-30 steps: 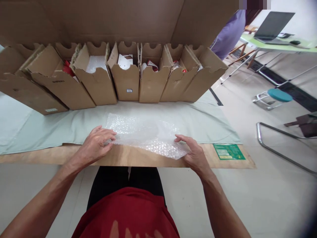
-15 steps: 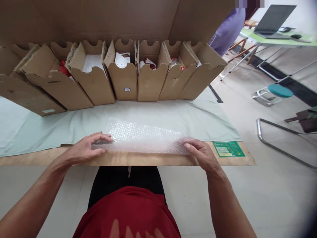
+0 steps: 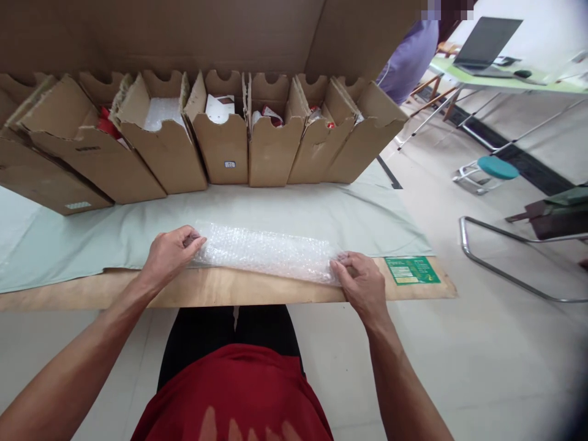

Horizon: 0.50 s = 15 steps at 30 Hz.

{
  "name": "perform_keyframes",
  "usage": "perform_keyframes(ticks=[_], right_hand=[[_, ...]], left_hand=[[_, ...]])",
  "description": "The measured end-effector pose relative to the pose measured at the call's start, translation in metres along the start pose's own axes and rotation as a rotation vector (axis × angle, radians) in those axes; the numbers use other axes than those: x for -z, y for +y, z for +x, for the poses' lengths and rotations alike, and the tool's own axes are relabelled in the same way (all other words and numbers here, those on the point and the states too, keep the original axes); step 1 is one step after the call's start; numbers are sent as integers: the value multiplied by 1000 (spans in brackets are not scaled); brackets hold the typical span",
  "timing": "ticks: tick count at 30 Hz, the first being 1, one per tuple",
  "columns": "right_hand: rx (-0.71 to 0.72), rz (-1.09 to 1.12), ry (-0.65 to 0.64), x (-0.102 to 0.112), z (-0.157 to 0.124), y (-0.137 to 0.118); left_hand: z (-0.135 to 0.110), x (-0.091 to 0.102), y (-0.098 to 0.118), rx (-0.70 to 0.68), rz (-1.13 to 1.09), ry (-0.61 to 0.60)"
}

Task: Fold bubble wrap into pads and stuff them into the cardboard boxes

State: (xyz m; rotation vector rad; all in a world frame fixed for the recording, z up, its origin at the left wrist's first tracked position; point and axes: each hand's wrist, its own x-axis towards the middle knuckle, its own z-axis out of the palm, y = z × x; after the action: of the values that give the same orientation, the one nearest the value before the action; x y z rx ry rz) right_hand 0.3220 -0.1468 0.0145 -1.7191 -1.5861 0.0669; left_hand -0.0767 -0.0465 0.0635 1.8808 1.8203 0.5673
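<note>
A clear strip of bubble wrap [image 3: 266, 252] lies lengthwise in front of me, over the cloth and the wooden table edge. My left hand [image 3: 173, 252] pinches its left end between thumb and fingers. At the other end, my right hand [image 3: 361, 278] is closed on the right corner, thumb against the curled fingers. The sheet looks folded over lengthwise into a narrow band; how many layers it has I cannot tell.
Several open cardboard bins [image 3: 225, 150] stand in a row behind the wrap, one with bubble wrap inside. Pale green cloth [image 3: 285, 208] covers the wooden tabletop [image 3: 257, 291]. A green label [image 3: 412, 271] is at the right. Beyond are a stool [image 3: 497, 168], a laptop [image 3: 489, 43] and a person in purple [image 3: 411, 58].
My left hand has gone from spread fingers to a pinch, a little farther back. My right fingers have closed more on their end. The bubble wrap's front part has shifted back, making the band narrower.
</note>
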Motion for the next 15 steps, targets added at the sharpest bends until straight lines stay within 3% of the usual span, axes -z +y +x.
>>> perform_keyframes(ticks=[3, 7, 11, 15], right_hand=[[36, -106, 54, -10, 7, 4], [10, -214, 21, -19, 14, 8], [-57, -251, -29, -21, 15, 14], [-89, -164, -134, -18, 21, 18]], left_hand=[[6, -4, 2, 5, 194, 32], [10, -8, 3, -21, 370, 13], [16, -10, -2, -16, 403, 75], [27, -7, -3, 19, 392, -24]])
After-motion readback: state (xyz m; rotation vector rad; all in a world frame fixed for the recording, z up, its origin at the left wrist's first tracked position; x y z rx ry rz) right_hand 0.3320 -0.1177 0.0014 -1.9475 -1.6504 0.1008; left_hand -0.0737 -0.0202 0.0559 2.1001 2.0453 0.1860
